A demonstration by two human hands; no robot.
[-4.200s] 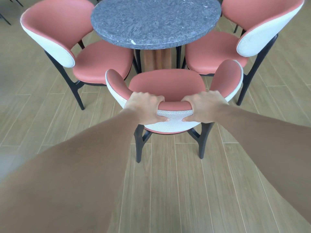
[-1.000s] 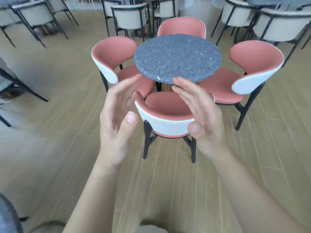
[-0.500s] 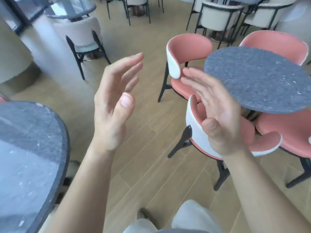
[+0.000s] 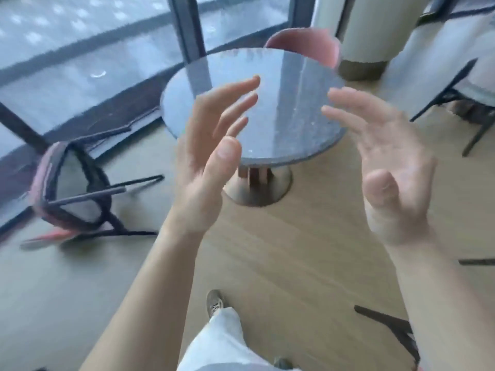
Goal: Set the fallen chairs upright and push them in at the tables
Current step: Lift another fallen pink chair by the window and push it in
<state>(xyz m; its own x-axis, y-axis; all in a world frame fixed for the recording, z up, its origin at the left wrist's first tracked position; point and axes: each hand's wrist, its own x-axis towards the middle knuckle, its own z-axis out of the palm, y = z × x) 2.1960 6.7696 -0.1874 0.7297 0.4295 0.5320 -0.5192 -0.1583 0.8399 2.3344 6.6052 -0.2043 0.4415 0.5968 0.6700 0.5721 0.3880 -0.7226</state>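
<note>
Pink chair [image 4: 69,194] lies tipped on the floor, left of the round worktop [image 4: 267,103].
Wide and empty: left grip [image 4: 209,162], right grip [image 4: 388,167]; jutting legs [image 4: 107,192] may snag a shin or hit the glass [image 4: 80,62] on lifting.

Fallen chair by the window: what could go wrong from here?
1. The fallen chair lies by the window glass; righting it could swing a leg into the pane.
2. Its legs point toward the table base and might catch there.
3. Another chair's dark legs, lower right, are a trip hazard.

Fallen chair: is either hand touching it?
No, the left hand and right hand hover open, clear of the chair lying on its side.
</note>
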